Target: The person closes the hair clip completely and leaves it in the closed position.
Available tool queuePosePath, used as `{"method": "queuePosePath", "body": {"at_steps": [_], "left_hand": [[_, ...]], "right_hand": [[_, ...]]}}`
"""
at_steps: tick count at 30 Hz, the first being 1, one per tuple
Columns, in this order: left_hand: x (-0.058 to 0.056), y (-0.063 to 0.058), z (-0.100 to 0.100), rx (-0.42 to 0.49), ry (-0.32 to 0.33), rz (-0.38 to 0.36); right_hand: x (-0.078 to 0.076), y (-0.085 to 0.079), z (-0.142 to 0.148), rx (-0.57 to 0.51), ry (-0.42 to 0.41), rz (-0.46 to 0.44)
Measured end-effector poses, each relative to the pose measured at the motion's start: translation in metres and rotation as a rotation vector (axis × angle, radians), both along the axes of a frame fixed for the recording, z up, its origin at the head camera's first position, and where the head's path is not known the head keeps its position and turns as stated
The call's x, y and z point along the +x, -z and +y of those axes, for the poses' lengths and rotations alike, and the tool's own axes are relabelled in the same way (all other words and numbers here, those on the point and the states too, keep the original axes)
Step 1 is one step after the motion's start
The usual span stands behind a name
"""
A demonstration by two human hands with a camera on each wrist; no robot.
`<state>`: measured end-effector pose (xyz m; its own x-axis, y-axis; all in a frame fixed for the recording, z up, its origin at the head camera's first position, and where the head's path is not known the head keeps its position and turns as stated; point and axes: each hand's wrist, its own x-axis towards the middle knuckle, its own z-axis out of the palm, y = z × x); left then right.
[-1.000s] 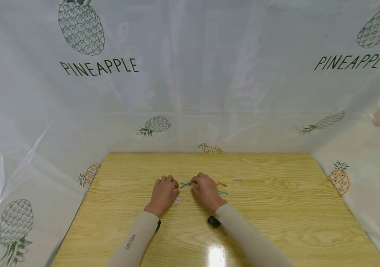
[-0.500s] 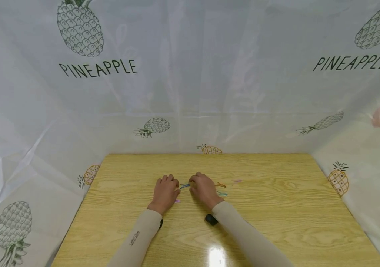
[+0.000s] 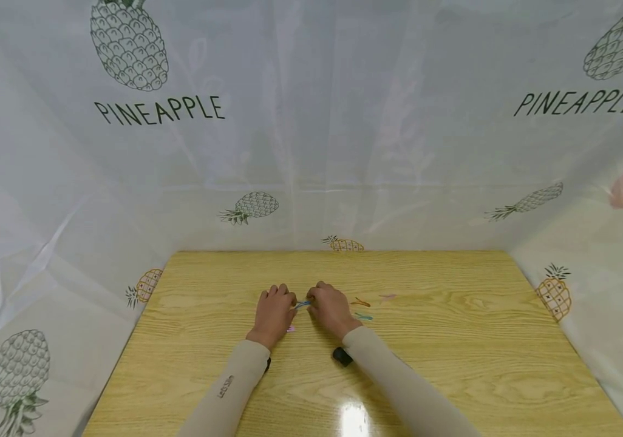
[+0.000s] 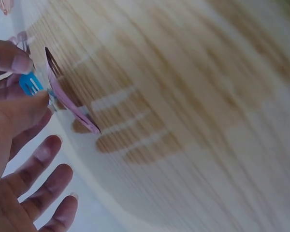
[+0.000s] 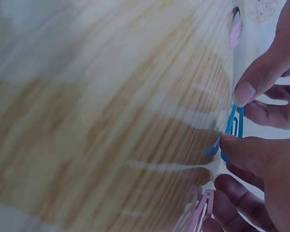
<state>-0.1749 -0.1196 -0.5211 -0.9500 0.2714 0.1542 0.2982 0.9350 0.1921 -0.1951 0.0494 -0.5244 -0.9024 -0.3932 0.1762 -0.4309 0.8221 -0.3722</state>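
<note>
A blue snap hair clip (image 3: 303, 304) spans the gap between my two hands, its prongs showing in the right wrist view (image 5: 235, 123). My left hand (image 3: 274, 314) pinches one end between thumb and finger. At the other end, my right hand (image 3: 330, 308) grips it with thumb and forefinger. In the left wrist view, the blue clip (image 4: 31, 83) is partly covered by fingertips, while the remaining left fingers spread loosely. A pink hair clip (image 4: 67, 96) lies close beside the hands, seen as a small pink piece (image 3: 291, 329) by the left hand in the head view.
Right of the right hand lie an orange hair clip (image 3: 360, 301), a teal hair clip (image 3: 364, 316) and a pale pink clip (image 3: 388, 296). They rest on a wood-grain table (image 3: 453, 364). A white pineapple-print sheet (image 3: 311, 152) rises behind and along both sides.
Both hands have drawn slightly closer together around the blue hair clip, the right hand shifting a little left. The other clips stay in place.
</note>
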Motion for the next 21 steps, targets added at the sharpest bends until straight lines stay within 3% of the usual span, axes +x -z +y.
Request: {"method": "queuePosePath", "body": {"at_steps": [11, 21], "left_hand": [[-0.0005, 0.0000, 0.0051, -0.022, 0.022, 0.049], [0.0025, 0.0059, 0.0000, -0.008, -0.007, 0.062]], "right_hand": [[-0.0006, 0.0024, -0.0066, -0.009, -0.001, 0.023], [0.0039, 0.0014, -0.0010, -0.063, -0.001, 0.016]]}}
